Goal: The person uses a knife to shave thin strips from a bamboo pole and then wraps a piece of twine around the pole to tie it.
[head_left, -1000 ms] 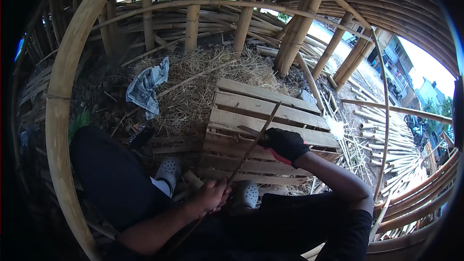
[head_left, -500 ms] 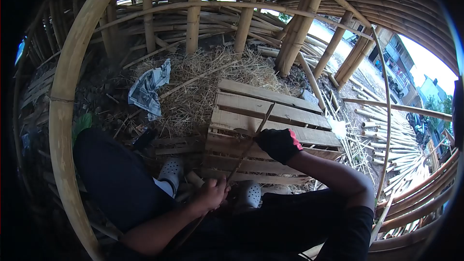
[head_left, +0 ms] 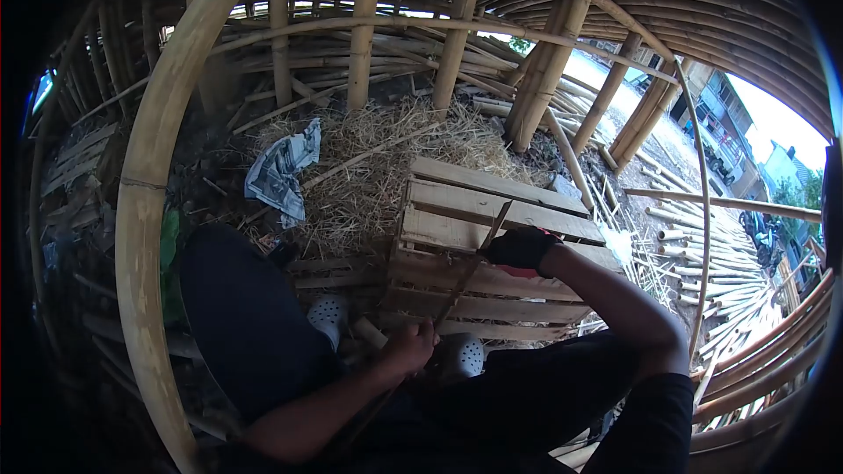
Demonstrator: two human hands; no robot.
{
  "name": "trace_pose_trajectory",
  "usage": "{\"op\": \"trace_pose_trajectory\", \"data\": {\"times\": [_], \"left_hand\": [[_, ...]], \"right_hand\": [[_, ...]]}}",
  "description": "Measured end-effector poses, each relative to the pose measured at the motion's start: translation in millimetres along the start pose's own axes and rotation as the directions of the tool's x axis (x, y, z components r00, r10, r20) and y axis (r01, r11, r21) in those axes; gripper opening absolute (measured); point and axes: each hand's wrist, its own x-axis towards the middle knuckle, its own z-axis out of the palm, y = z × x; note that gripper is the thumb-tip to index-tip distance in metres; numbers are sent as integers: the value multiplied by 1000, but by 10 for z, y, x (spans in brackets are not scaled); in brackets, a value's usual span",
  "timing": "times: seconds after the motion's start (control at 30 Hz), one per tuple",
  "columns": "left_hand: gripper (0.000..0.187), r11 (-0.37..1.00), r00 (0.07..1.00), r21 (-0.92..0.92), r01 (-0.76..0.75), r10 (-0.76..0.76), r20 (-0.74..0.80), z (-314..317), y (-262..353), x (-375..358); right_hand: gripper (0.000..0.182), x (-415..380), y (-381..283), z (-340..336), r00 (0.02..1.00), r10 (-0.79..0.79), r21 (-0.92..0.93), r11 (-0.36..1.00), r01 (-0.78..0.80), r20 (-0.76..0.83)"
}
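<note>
My bare left hand (head_left: 409,349) grips the near end of a thin bamboo strip (head_left: 464,279) that slants up and away over the wooden pallet (head_left: 457,211). My right hand (head_left: 520,248), in a black glove with red trim, holds a knife against the strip near its far end; the blade is mostly hidden behind the strip and glove. Both my feet in grey perforated clogs (head_left: 328,309) rest at the pallet's near edge, below my dark trouser leg (head_left: 246,316).
A thick curved bamboo pole (head_left: 145,211) arcs across the left. Straw (head_left: 369,167) and a crumpled newspaper (head_left: 283,168) lie behind the pallet. Upright bamboo posts (head_left: 364,26) stand beyond, and cut bamboo lengths (head_left: 702,254) are piled at right.
My gloved right hand with the knife has slid along the strip toward its far end and a little closer in. The view has shifted slightly to the left and down.
</note>
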Motion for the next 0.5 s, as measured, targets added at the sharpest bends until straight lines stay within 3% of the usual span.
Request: {"op": "trace_pose_trajectory", "data": {"times": [0.03, 0.1, 0.2, 0.23, 0.33, 0.37, 0.43, 0.5], "left_hand": [[44, 999, 999, -48, -5, 7, 33, 4, -32, 43], [44, 996, 997, -93, -6, 13, 70, 7, -17, 63], [44, 986, 994, -149, 73, -60, 91, -12, 111, -2], [43, 981, 991, -183, 59, -34, 132, -43, 140, -11], [43, 972, 987, -233, 25, 13, 161, -184, 308, -165], [43, 963, 989, -269, -3, 43, 143, -238, 393, -249], [44, 961, 992, -273, -40, 72, 107, -369, 533, -412], [44, 931, 992, -360, -58, 95, 86, -451, 601, -579]], "right_hand": [[41, -32, -72, -115, 1000, 0, -5, 1000, 0, 3], [43, -129, -236, -323, 988, 152, 52, 987, -152, 9], [45, -164, -309, -496, 982, 186, -7, 983, -185, 40], [46, -174, -367, -559, 958, 286, -11, 958, -286, -2], [47, -278, -471, -771, 921, 365, 94, 930, -355, -136], [47, -287, -467, -760, 917, 371, 101, 928, -359, -146], [35, -270, -468, -765, 836, 298, 256, 947, -196, -461], [38, -321, -514, -963, 850, 318, 315, 929, -192, -419]]}}
